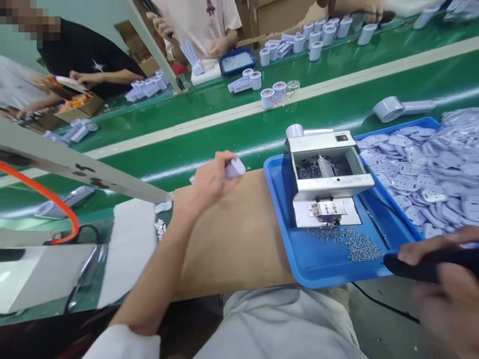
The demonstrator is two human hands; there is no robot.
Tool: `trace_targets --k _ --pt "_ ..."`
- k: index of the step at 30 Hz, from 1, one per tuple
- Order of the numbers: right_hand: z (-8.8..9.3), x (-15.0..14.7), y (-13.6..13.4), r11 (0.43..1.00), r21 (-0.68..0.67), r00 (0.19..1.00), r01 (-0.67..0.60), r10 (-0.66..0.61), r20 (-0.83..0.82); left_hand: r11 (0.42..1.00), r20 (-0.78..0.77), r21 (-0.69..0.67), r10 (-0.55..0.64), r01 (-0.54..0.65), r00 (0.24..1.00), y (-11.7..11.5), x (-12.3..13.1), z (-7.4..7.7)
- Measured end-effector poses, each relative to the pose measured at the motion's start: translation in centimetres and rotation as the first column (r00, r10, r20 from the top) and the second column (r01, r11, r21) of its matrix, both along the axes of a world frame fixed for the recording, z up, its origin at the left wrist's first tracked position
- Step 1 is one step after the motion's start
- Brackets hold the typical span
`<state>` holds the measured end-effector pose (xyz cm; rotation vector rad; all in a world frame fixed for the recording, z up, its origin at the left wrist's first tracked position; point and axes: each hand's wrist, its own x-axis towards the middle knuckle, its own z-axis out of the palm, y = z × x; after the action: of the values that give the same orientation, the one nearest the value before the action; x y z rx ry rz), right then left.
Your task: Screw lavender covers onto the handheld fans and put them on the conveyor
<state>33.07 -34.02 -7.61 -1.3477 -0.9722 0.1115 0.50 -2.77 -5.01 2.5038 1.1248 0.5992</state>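
My left hand (212,180) is closed round a pale plastic part (235,168), above the far end of the brown board (235,234). Only the part's rounded end shows clearly past the fingers. At the right edge, my right hand (454,286), smeared by motion, grips a black handheld tool (415,267) that looks like an electric screwdriver. Its tip points left, over the near right corner of a blue tray (314,279). In that tray stands a metal screw feeder (329,179), with a heap of small screws (362,247) in front of it.
Another blue tray (430,123) at the right holds many flat pale covers (407,169) and plastic bags. Behind runs a green conveyor (168,154) carrying white cylindrical parts (267,98). A metal post (93,159) and orange hose (45,194) stand left. Co-workers sit across the belt.
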Motion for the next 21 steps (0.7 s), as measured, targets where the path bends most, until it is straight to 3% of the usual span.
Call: trace_targets --k 2,4,7,9,12,16,18,21 --pt "-1.3 0.0 0.8 1.0 0.019 0.997 -0.007 0.006 0.082 0.998 -0.103 -0.027 0.061 -0.064 0.993 5.5 -0.5 0.9" --pt "-2.5 -0.3 1.5 0.999 -0.042 0.996 0.009 -0.005 0.09 0.993 -0.168 -0.065 0.086 -0.098 0.982 9.3 0.0 1.4" --pt "-3.5 -0.5 2.2 0.989 -0.142 0.999 -0.029 0.027 -0.018 0.989 -0.174 -0.117 0.067 -0.088 0.982 10.8 1.5 1.2" --pt "-3.7 -0.5 2.7 0.979 -0.177 0.993 -0.105 0.092 -0.076 0.989 -0.124 -0.143 0.022 -0.04 0.992 9.3 2.6 0.8" --pt "-4.1 -0.5 3.5 0.949 -0.211 0.968 -0.232 0.204 -0.15 0.967 -0.01 -0.22 -0.136 0.131 0.991 4.5 3.8 -0.3" --pt "-5.2 -0.9 4.2 0.929 -0.261 0.958 -0.261 0.215 -0.191 0.848 0.118 -0.365 -0.367 0.384 0.923 -2.6 5.5 -2.1" --pt "-5.6 -1.1 4.2 0.928 -0.294 0.963 -0.227 0.17 -0.208 0.789 0.235 -0.435 -0.366 0.434 0.9 -4.6 6.7 -2.9" --pt "-5.7 -1.1 4.1 0.922 -0.328 0.96 -0.206 0.125 -0.252 0.739 0.364 -0.499 -0.296 0.453 0.883 -5.3 8.1 -3.9"
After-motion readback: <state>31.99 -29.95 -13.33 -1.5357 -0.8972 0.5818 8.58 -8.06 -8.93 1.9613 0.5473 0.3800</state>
